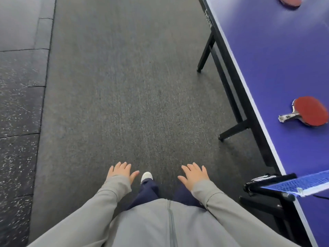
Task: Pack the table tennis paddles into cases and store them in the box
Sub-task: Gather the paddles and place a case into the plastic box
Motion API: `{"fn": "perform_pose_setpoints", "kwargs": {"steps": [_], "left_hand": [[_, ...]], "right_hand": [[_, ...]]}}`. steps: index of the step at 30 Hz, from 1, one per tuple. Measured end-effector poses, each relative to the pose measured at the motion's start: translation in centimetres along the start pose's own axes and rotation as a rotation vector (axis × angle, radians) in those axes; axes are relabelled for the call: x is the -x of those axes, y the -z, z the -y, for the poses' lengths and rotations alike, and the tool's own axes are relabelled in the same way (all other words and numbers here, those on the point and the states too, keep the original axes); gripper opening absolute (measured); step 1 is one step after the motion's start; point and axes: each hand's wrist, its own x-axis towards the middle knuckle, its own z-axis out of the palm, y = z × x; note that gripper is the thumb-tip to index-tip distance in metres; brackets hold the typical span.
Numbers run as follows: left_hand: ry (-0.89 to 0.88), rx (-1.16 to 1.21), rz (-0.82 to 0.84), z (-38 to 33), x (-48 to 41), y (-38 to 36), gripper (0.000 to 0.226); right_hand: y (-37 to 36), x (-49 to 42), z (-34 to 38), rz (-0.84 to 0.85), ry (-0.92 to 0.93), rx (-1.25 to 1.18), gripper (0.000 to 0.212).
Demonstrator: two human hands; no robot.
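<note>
Beside the bench, both grips empty, paddles not yet picked up.

Your left grip and right grip are released, fingers spread over the grey carpet, holding nothing. One red paddle lies on the blue bench to your right, handle toward the edge; a second paddle sits farther up it, partly cut off. No case or box shows. A careless reach could sweep the near paddle off the edge, and the black bench leg could catch your foot. Speckled rubber tiles border the carpet on your left.
</note>
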Motion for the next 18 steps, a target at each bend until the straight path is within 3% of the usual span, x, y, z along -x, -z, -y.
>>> {"fn": "perform_pose_setpoints", "kwargs": {"steps": [7, 18], "left_hand": [[-0.065, -0.03, 0.015, 0.1, -6.5, 6.9, 0.066], [-0.163, -0.067, 0.014, -8.2, -17.0, 18.7, 0.067]], "right_hand": [[5.9, -4.8, 0.9, -0.06, -0.054, -0.072, 0.057], [15.5, -13.0, -7.5, -0.023, -0.263, -0.292, 0.059]]}}
